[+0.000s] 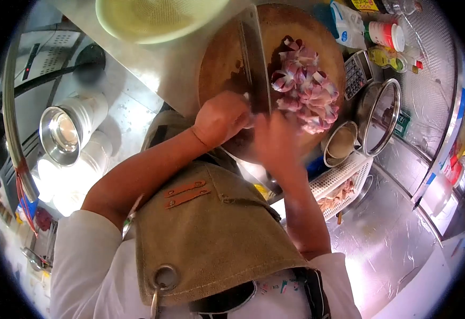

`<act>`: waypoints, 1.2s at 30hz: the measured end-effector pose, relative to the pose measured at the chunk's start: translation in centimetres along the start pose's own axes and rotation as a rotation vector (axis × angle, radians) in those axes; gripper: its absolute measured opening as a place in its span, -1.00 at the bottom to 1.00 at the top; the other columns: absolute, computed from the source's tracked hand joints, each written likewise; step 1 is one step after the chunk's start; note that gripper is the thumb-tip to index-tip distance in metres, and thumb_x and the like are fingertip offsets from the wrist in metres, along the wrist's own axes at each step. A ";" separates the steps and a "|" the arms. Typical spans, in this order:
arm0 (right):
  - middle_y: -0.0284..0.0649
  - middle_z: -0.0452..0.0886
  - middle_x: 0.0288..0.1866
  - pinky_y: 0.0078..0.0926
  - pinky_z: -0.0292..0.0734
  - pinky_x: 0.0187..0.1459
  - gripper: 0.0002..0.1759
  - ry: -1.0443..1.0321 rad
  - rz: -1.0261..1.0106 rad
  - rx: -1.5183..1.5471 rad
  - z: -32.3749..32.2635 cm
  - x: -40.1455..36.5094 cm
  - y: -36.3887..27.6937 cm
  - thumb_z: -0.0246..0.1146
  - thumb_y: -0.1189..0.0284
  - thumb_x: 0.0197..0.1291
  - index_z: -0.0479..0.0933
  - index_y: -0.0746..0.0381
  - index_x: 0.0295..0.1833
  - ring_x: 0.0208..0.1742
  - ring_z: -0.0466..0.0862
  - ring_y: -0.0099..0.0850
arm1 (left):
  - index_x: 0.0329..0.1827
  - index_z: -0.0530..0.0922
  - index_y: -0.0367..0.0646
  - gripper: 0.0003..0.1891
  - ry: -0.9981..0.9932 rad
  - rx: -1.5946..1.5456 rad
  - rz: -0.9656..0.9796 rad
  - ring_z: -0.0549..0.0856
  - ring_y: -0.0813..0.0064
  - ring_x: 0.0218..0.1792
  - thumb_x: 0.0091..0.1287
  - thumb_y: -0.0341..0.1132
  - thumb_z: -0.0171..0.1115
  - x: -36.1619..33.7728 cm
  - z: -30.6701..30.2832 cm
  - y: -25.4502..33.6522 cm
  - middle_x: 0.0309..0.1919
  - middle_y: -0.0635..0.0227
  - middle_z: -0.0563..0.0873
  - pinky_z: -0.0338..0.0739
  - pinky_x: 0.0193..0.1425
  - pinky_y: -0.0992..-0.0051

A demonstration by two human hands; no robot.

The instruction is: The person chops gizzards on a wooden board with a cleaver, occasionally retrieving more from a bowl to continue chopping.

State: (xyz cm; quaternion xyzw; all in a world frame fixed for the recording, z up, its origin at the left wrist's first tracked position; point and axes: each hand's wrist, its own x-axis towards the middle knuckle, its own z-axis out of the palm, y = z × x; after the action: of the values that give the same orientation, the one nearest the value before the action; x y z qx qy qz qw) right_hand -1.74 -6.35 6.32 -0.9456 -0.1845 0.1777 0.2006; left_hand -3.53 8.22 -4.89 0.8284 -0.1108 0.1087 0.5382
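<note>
**Cleaver laid across the wood, one fist locked on its handle**

Biggest thing first: the chopping board, a round wooden slab, and everything gets placed off it. The cleaver runs across the board's middle, its long blade reaching from the far rim back to the near edge. On the board's right half, hard against the blade, sits a heap of chopped pieces, pink, purple and white. What they are, I can't say for sure.

The left hand is at the board's near edge, fingers clamped round the cleaver's handle. The right hand is just beside it and close to the heap, but it's a smear of blur. Fingers apart or together, touching anything or not: cannot tell.

Here's the worry. That blurred hand is very near the blade's heel, and a quick stroke with fingers that close could catch them. The heap also crowds the board's right rim, so a hard sweep could send pieces over the edge.

Now the surroundings:
- A steel counter spreads to the right of the board.
- A pale green basin sits beyond the far-left rim.
- A steel pot stands well off to the left.
- Just past the right rim there's a steel bowl, a white basket and a small steel cup, all packed in.
- A calculator is tucked against that same rim, with bottles beyond it.

Anything spilling right lands among that lot
</note>
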 end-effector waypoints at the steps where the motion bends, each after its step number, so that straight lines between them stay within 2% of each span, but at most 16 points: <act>1: 0.30 0.56 -0.43 0.14 0.46 -0.29 -0.72 -0.004 -0.011 -0.008 -0.1 0.1 0.1 0.07 0.36 0.38 0.44 0.43 -0.19 -0.32 0.60 0.29 | -0.43 0.55 -0.10 -0.89 -0.006 -0.009 0.007 0.61 0.15 -0.31 0.01 -0.43 0.33 -0.1 -0.1 0.1 -0.42 0.27 0.59 0.54 -0.27 0.24; 5: 0.33 0.55 -0.43 0.12 0.46 -0.28 -0.70 0.048 0.011 -0.034 0.3 0.0 0.3 0.08 0.36 0.38 0.45 0.45 -0.17 -0.31 0.60 0.30 | -0.42 0.54 -0.10 -0.88 0.006 -0.035 0.011 0.60 0.15 -0.31 0.02 -0.42 0.34 0.1 -0.2 -0.2 -0.41 0.26 0.59 0.54 -0.27 0.23; 9: 0.33 0.55 -0.40 0.10 0.47 -0.26 -0.68 0.016 0.197 0.089 1.3 1.6 -0.5 0.08 0.34 0.39 0.47 0.46 -0.18 -0.30 0.60 0.28 | -0.38 0.54 -0.13 -0.86 -0.030 0.011 0.026 0.60 0.16 -0.30 0.03 -0.41 0.33 -0.1 -0.1 -0.1 -0.38 0.25 0.59 0.55 -0.26 0.24; 12: 0.32 0.57 -0.36 0.08 0.49 -0.26 -0.68 -0.030 0.256 0.004 0.6 2.1 -0.7 0.10 0.32 0.39 0.49 0.42 -0.23 -0.28 0.59 0.30 | -0.38 0.53 -0.16 -0.84 -0.103 -0.014 0.177 0.60 0.18 -0.30 0.00 -0.41 0.33 -0.9 -0.3 -1.0 -0.36 0.25 0.59 0.56 -0.25 0.26; 15: 0.17 0.58 -0.48 -0.05 0.50 -0.38 -0.64 0.027 0.170 0.195 0.7 1.6 3.2 0.14 0.26 0.40 0.48 0.39 -0.28 -0.45 0.62 0.14 | -0.40 0.51 -0.18 -0.83 -0.278 0.029 0.294 0.60 0.19 -0.29 -0.04 -0.42 0.32 -2.7 -0.8 -0.8 -0.35 0.24 0.58 0.57 -0.23 0.28; 17: 0.00 0.56 -0.57 -0.18 0.46 -0.49 -0.62 0.139 0.086 0.279 -0.4 1.5 4.0 0.15 0.23 0.41 0.48 0.37 -0.29 -0.59 0.58 -0.10 | -0.41 0.50 -0.19 -0.83 -0.319 0.009 0.396 0.60 0.19 -0.28 -0.06 -0.42 0.31 -2.3 -1.6 0.8 -0.34 0.23 0.58 0.58 -0.22 0.30; 18: -0.08 0.55 -0.61 -0.25 0.44 -0.52 -0.61 0.183 0.116 0.373 -1.2 1.0 3.7 0.16 0.22 0.42 0.48 0.36 -0.29 -0.64 0.56 -0.21 | -0.42 0.50 -0.19 -0.83 -0.328 -0.019 0.449 0.60 0.18 -0.27 -0.07 -0.43 0.31 -1.6 -2.0 2.1 -0.33 0.22 0.58 0.58 -0.21 0.30; 19: -0.16 0.53 -0.64 -0.32 0.42 -0.56 -0.61 0.230 0.142 0.467 -2.0 0.6 3.2 0.16 0.21 0.42 0.48 0.35 -0.30 -0.68 0.53 -0.32 | -0.42 0.54 -0.19 -0.87 -0.448 0.042 0.418 0.61 0.19 -0.23 -0.01 -0.37 0.28 -0.3 -2.4 3.7 -0.31 0.23 0.61 0.57 -0.06 0.26; 21: -0.31 0.49 -0.68 -0.46 0.37 -0.61 -0.61 0.298 0.324 0.754 -5.1 -1.3 1.6 0.16 0.20 0.44 0.49 0.33 -0.31 -0.73 0.46 -0.53 | -0.30 0.59 -0.15 -0.88 -0.638 0.234 0.543 0.60 0.21 -0.03 0.15 -0.33 0.19 1.6 -0.3 4.2 -0.21 0.26 0.64 0.50 0.11 0.20; 22: -0.32 0.48 -0.68 -0.48 0.37 -0.61 -0.63 0.309 0.365 0.769 -6.0 -2.7 1.4 0.16 0.23 0.44 0.48 0.32 -0.31 -0.72 0.46 -0.55 | -0.25 0.61 -0.13 -0.86 -0.726 0.339 0.609 0.60 0.22 0.06 0.24 -0.30 0.14 2.7 0.4 4.5 -0.16 0.27 0.65 0.46 0.19 0.17; 23: -0.34 0.48 -0.67 -0.51 0.36 -0.60 -0.65 0.317 0.399 0.788 -6.9 -4.4 1.3 0.16 0.25 0.44 0.48 0.31 -0.32 -0.71 0.45 -0.57 | -0.23 0.60 -0.09 -0.85 -0.865 0.434 0.612 0.55 0.23 0.17 0.19 -0.28 0.19 3.5 0.7 5.1 -0.12 0.32 0.64 0.37 0.28 0.10; 26: -0.35 0.47 -0.65 -0.55 0.35 -0.60 -0.69 0.376 0.438 0.853 -6.2 -9.4 2.5 0.14 0.33 0.45 0.44 0.30 -0.34 -0.67 0.46 -0.60 | -0.19 0.58 -0.08 -0.84 -1.015 0.718 0.628 0.56 0.20 0.21 0.20 -0.28 0.18 4.5 0.1 6.4 -0.10 0.31 0.64 0.41 0.26 0.05; 29: -0.34 0.47 -0.65 -0.54 0.36 -0.59 -0.70 0.375 0.468 0.941 -4.4 -13.2 3.3 0.12 0.34 0.46 0.42 0.30 -0.33 -0.65 0.47 -0.59 | -0.15 0.58 -0.05 -0.83 -1.105 0.854 0.529 0.58 0.24 0.21 0.22 -0.27 0.17 5.9 -1.4 7.0 -0.10 0.30 0.65 0.48 0.18 0.12; 32: -0.33 0.47 -0.64 -0.54 0.36 -0.59 -0.70 0.378 0.537 1.033 -2.9 -14.9 3.7 0.11 0.35 0.47 0.41 0.30 -0.33 -0.65 0.47 -0.58 | -0.09 0.57 -0.03 -0.79 -1.214 0.874 0.128 0.56 0.24 0.24 0.22 -0.27 0.20 7.8 -0.7 8.5 -0.12 0.26 0.64 0.53 0.05 0.18; 35: -0.33 0.46 -0.65 -0.53 0.37 -0.59 -0.71 0.383 0.587 1.115 -2.0 -16.1 3.6 0.12 0.36 0.46 0.41 0.31 -0.32 -0.66 0.47 -0.57 | -0.11 0.59 -0.05 -0.79 -1.185 1.031 0.078 0.67 0.19 0.06 0.20 -0.26 0.24 7.6 0.8 8.3 -0.21 0.25 0.66 0.58 -0.09 0.22; 36: -0.33 0.46 -0.65 -0.53 0.37 -0.59 -0.71 0.386 0.575 1.115 -1.9 -16.4 3.8 0.12 0.36 0.46 0.41 0.31 -0.31 -0.66 0.48 -0.57 | -0.15 0.61 -0.07 -0.80 -1.133 1.032 0.250 0.70 0.18 -0.03 0.18 -0.26 0.27 7.3 0.9 7.8 -0.26 0.25 0.67 0.60 -0.13 0.21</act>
State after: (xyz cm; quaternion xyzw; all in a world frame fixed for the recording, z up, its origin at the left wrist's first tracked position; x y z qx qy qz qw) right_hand -14.13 -17.04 10.58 -0.7265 0.2347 0.1201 0.6346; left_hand 1.11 3.85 3.72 0.8847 -0.3971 -0.2336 -0.0706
